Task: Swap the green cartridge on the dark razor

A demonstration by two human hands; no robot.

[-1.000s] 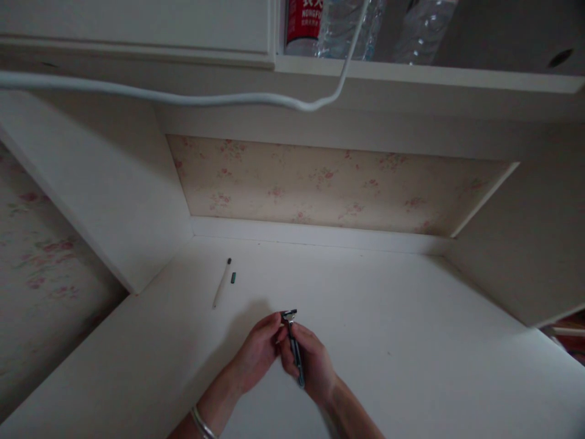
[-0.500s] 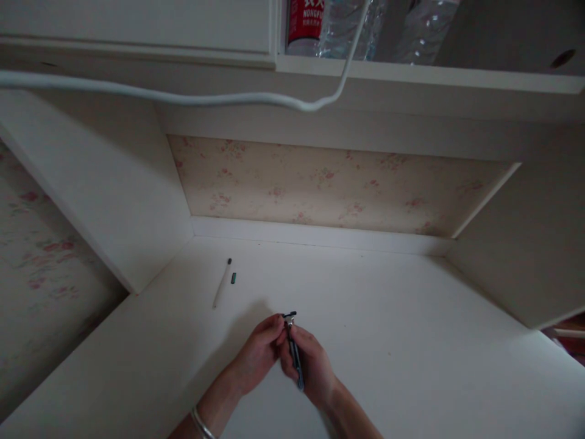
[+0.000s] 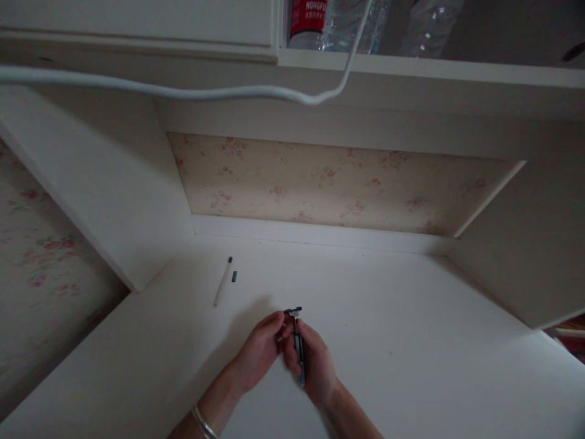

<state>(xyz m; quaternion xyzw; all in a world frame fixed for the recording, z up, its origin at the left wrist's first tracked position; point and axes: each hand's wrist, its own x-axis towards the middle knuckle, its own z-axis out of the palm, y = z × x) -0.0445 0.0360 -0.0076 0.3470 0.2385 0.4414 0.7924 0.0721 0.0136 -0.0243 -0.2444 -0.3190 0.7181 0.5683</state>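
Observation:
A razor with a dark handle and a short crosswise head is held above the white desk, head pointing away from me. My right hand is closed around its handle, thumb along the upper part. My left hand is closed too, its thumb and fingertips pinched at the left end of the razor's head; part of those fingers is hidden. Farther off to the left lie a white toothbrush with a dark head and, just right of it, a small green and black piece like a blade cartridge.
The white desk runs back to a low ledge and floral wallpaper. White side panels stand left and right. Overhead, a white cable hangs below a shelf holding plastic bottles.
The razor and my right hand have shifted slightly right and away from me. The razor's head shows a little more clear of my left fingertips. The view has tilted slightly.

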